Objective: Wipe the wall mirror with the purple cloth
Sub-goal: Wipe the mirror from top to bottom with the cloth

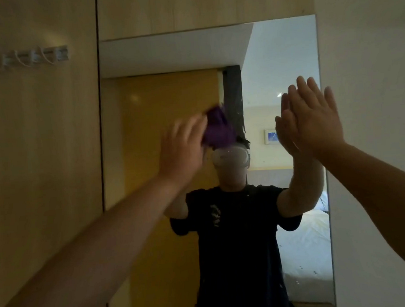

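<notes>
A tall wall mirror [274, 61] fills the middle of the view, set between a wooden panel and a white wall. My left hand [182, 152] presses a crumpled purple cloth [216, 128] against the glass near the mirror's centre; the hand and cloth are blurred. My right hand [318, 117] lies flat with fingers spread on the mirror's right edge, meeting its own reflection. The glass reflects a person in a dark shirt with both arms raised.
A wooden wardrobe panel [43, 163] with a row of clear hooks [32, 57] stands at the left. White wall [368, 48] borders the mirror on the right. Wood panelling [199, 6] runs above. A bed and a yellow door show in the reflection.
</notes>
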Action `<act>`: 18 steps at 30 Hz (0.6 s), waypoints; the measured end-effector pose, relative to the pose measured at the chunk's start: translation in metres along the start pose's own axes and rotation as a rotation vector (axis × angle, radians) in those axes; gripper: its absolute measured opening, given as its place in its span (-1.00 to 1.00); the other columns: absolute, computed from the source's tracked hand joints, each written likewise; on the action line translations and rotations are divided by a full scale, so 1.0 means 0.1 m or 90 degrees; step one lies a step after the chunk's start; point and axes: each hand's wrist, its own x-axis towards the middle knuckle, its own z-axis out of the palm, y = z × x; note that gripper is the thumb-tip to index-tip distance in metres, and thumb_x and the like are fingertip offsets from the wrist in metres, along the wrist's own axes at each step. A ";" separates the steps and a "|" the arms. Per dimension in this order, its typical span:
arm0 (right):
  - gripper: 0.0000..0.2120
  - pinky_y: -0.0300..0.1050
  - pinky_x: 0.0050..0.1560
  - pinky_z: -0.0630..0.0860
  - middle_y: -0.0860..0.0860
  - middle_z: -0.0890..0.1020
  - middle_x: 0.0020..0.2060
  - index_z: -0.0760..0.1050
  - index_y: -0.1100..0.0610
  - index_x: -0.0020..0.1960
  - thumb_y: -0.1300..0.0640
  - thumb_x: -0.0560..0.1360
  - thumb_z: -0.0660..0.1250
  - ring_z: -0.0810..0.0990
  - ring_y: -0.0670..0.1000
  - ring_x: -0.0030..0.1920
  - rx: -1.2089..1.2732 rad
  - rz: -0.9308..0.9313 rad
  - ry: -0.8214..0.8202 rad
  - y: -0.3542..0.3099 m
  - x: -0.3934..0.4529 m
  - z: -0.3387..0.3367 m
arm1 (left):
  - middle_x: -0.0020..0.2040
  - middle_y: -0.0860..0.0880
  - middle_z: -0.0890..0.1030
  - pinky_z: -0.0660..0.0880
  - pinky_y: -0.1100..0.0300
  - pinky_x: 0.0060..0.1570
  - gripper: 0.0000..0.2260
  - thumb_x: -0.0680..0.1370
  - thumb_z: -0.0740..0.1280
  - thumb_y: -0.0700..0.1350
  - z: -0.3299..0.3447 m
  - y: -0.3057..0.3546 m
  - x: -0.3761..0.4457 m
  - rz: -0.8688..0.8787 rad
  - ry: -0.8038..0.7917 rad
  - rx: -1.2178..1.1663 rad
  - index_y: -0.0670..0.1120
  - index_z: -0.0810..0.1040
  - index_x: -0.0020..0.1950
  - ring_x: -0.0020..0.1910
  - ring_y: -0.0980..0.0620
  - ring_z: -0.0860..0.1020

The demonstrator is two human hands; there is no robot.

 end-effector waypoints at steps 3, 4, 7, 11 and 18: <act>-0.39 0.28 0.53 0.01 0.17 0.16 0.56 0.17 0.20 0.53 -0.13 0.63 -0.17 0.03 0.18 0.58 -0.029 0.005 -0.028 0.17 -0.03 0.00 | 0.39 -0.10 0.46 0.32 -0.07 0.32 -0.56 0.60 0.17 -0.07 -0.06 0.02 0.97 -0.055 0.033 0.031 -0.12 0.36 0.47 0.34 -0.15 0.40; -0.39 0.28 0.53 0.01 0.17 0.14 0.57 0.15 0.19 0.55 -0.14 0.64 -0.18 0.01 0.18 0.58 -0.028 0.003 -0.027 0.19 -0.04 0.03 | 0.42 -0.09 0.43 0.30 -0.05 0.33 -0.56 0.61 0.19 -0.05 -0.05 0.05 1.22 -0.047 0.031 0.048 -0.11 0.34 0.49 0.36 -0.14 0.38; -0.39 0.25 0.54 -0.01 0.15 0.10 0.58 0.11 0.19 0.57 -0.13 0.65 -0.19 -0.03 0.16 0.59 -0.007 0.006 -0.003 0.21 -0.07 0.11 | 0.54 -0.05 0.27 0.19 -0.05 0.41 -0.52 0.66 0.14 0.04 0.09 0.12 1.72 -0.012 -0.044 0.080 -0.08 0.20 0.56 0.48 -0.10 0.24; -0.40 0.27 0.54 -0.01 0.16 0.12 0.58 0.13 0.20 0.56 -0.11 0.65 -0.19 -0.01 0.17 0.59 0.015 -0.009 0.024 0.23 -0.08 0.15 | 0.60 -0.07 0.11 0.00 -0.04 0.50 -0.46 0.67 0.02 0.13 0.35 0.13 1.70 0.034 -0.084 0.132 -0.09 0.09 0.60 0.57 -0.08 0.06; -0.44 0.31 0.52 0.01 0.18 0.15 0.57 0.16 0.23 0.54 -0.06 0.66 -0.12 0.01 0.19 0.58 0.022 -0.025 0.035 0.24 -0.07 0.15 | 0.57 -0.10 0.19 0.03 -0.06 0.50 -0.43 0.63 0.11 0.16 0.37 0.42 0.64 0.121 -0.096 0.112 -0.11 0.19 0.57 0.55 -0.10 0.15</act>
